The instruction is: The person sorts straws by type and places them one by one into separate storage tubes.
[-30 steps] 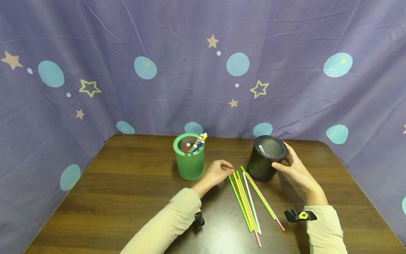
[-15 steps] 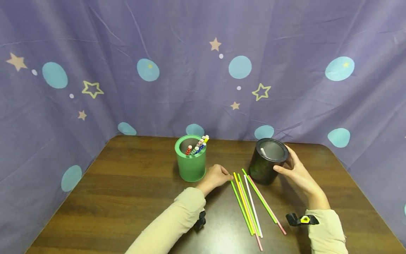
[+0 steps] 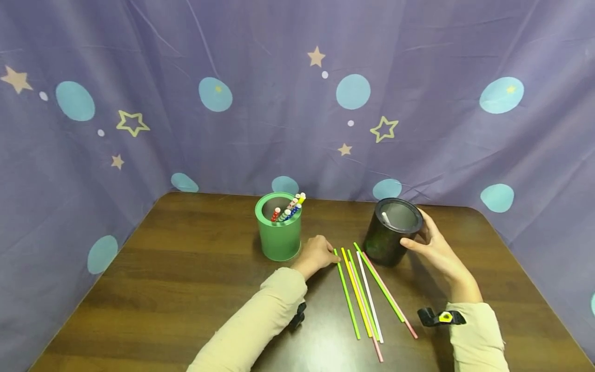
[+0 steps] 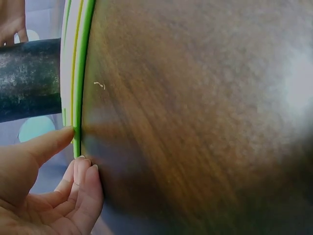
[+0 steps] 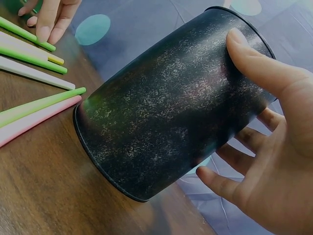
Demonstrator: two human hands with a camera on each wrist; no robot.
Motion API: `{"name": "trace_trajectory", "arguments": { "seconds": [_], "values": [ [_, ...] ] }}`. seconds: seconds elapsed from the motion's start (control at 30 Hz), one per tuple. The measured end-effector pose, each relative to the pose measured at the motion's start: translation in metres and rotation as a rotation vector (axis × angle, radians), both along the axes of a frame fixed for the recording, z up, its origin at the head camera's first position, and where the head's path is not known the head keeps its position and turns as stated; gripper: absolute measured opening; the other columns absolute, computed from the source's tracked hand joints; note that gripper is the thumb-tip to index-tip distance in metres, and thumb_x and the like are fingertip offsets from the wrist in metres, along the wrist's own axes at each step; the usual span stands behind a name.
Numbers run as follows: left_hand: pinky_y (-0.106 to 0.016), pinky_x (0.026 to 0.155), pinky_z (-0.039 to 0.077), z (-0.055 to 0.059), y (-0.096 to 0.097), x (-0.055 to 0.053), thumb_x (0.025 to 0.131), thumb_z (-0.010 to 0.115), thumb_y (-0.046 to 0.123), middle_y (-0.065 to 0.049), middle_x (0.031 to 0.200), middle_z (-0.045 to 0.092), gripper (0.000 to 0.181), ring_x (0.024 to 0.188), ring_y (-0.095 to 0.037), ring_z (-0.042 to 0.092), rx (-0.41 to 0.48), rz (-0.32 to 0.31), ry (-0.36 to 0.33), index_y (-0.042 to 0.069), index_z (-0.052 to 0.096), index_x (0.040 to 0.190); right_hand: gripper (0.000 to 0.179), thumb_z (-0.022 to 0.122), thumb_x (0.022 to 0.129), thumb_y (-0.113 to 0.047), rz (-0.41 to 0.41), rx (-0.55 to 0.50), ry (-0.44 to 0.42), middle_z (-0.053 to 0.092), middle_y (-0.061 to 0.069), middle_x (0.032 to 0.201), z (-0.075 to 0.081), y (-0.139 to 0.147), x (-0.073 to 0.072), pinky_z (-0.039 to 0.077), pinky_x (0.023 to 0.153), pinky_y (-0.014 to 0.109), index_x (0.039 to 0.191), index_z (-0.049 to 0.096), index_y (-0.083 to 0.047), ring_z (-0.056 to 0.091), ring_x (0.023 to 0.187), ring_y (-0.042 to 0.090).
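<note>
A thin light-green straw (image 3: 348,299) lies on the table, leftmost in a loose fan of seven. The person's left hand (image 3: 316,256) pinches it near its far end, thumb on one side, fingertips on the other. Just right of it lie a yellow straw (image 3: 357,293), a pink one (image 3: 378,351), another green and a white straw (image 3: 370,297), close together; a green and pink pair (image 3: 383,289) slants apart from them, its far ends near a black can (image 3: 385,247).

The person's right hand (image 3: 437,253) grips that can by its side, thumb close to the rim, fingers curled round the back. A short white stick (image 3: 385,217) leans inside. Beyond the left hand stands a green can (image 3: 280,240) holding several white-capped, patterned sticks (image 3: 293,212).

The table (image 3: 186,258) I see is dark brown wood with visible grain, rounded back corners and a pale gleam toward the front. Behind it and along both sides hangs a wrinkled purple-blue cloth (image 3: 260,67), printed with turquoise ovals, white dots, solid peach stars and outlined yellow ones.
</note>
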State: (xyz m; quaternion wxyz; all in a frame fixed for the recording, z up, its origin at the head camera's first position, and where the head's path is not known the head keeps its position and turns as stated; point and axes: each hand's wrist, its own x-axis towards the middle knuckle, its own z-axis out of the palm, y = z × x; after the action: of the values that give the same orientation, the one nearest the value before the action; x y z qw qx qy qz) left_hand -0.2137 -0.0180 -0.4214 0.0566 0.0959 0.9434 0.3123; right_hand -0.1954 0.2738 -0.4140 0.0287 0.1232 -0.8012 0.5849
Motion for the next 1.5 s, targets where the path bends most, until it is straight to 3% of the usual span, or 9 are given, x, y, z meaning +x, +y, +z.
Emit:
{"name": "trace_trajectory", "arguments": {
  "seconds": [0.23,0.5,0.8,0.9,1.0,1.2,1.3,1.4,1.5],
  "values": [
    [-0.035,0.082,0.054,-0.001,-0.001,-0.004,0.077,0.083,0.019,-0.009,0.093,0.074,0.022,0.094,-0.029,0.069,0.017,0.005,0.004,0.002,0.078,0.090,0.083,0.069,0.093,-0.010,-0.009,0.032,-0.017,0.039,0.007,0.146,0.002,0.002,-0.001,0.037,0.095,0.025,0.158,0.017,-0.017,0.041,0.124,0.005],
    [-0.021,0.046,0.049,0.001,0.001,-0.011,0.081,0.078,0.015,-0.010,0.081,0.072,0.016,0.054,-0.020,0.067,0.071,0.075,-0.122,0.001,0.075,0.088,0.085,0.069,0.094,-0.013,-0.022,0.042,-0.047,0.034,0.015,0.151,0.001,0.002,-0.002,0.038,0.095,0.023,0.158,0.015,-0.018,0.040,0.128,0.011],
    [-0.025,0.056,0.051,0.007,0.003,-0.011,0.080,0.077,0.019,-0.008,0.081,0.072,0.012,0.046,-0.013,0.059,-0.011,0.116,-0.052,0.007,0.076,0.079,0.086,0.070,0.093,-0.010,-0.011,0.001,-0.047,0.031,0.018,0.154,0.004,0.000,-0.005,0.030,0.105,0.050,0.158,0.015,-0.019,0.037,0.132,0.016],
    [-0.029,0.066,0.052,0.005,0.003,-0.010,0.081,0.075,0.019,-0.005,0.076,0.071,0.011,0.056,-0.015,0.061,-0.029,0.095,-0.019,0.008,0.077,0.077,0.086,0.069,0.093,-0.011,-0.013,0.010,-0.051,0.032,0.018,0.153,0.003,0.000,-0.005,0.033,0.103,0.043,0.158,0.014,-0.019,0.039,0.130,0.016],
    [-0.029,0.063,0.052,0.002,0.001,-0.010,0.081,0.074,0.019,-0.004,0.071,0.069,0.012,0.054,-0.014,0.059,-0.017,0.081,-0.010,0.008,0.076,0.075,0.086,0.069,0.094,-0.012,-0.017,0.020,-0.056,0.033,0.017,0.152,0.001,0.001,-0.004,0.036,0.099,0.033,0.158,0.014,-0.019,0.041,0.126,0.014],
    [-0.023,0.049,0.036,0.004,-0.001,-0.010,0.084,0.071,0.016,0.004,0.053,0.051,0.025,0.044,-0.009,0.045,-0.078,-0.021,-0.032,0.012,0.061,0.061,0.086,0.070,0.093,-0.011,-0.010,0.009,-0.042,0.035,0.018,0.150,0.002,0.001,-0.003,0.033,0.103,0.046,0.158,0.015,-0.018,0.042,0.125,0.013],
    [-0.027,0.055,0.040,0.007,-0.001,-0.010,0.082,0.072,0.015,0.002,0.060,0.053,0.026,0.058,-0.015,0.051,-0.146,-0.102,-0.003,0.012,0.058,0.060,0.085,0.069,0.093,-0.011,-0.011,0.015,-0.039,0.036,0.018,0.150,0.003,0.001,-0.002,0.035,0.100,0.037,0.158,0.015,-0.019,0.042,0.124,0.013],
    [-0.031,0.065,0.046,0.008,-0.001,-0.009,0.082,0.073,0.016,-0.003,0.078,0.065,0.012,0.073,-0.020,0.058,-0.183,-0.140,0.007,0.008,0.069,0.074,0.084,0.069,0.094,-0.011,-0.009,0.013,-0.033,0.036,0.016,0.150,0.001,0.001,-0.002,0.038,0.096,0.027,0.158,0.016,-0.018,0.042,0.125,0.012],
    [-0.027,0.062,0.048,0.006,-0.003,-0.009,0.084,0.072,0.012,-0.008,0.086,0.069,0.009,0.066,-0.018,0.061,-0.150,-0.154,-0.025,0.003,0.072,0.087,0.082,0.069,0.094,-0.010,-0.004,0.009,-0.019,0.038,0.012,0.148,-0.002,0.001,-0.002,0.039,0.094,0.022,0.157,0.017,-0.017,0.040,0.125,0.010]
  ]
}}
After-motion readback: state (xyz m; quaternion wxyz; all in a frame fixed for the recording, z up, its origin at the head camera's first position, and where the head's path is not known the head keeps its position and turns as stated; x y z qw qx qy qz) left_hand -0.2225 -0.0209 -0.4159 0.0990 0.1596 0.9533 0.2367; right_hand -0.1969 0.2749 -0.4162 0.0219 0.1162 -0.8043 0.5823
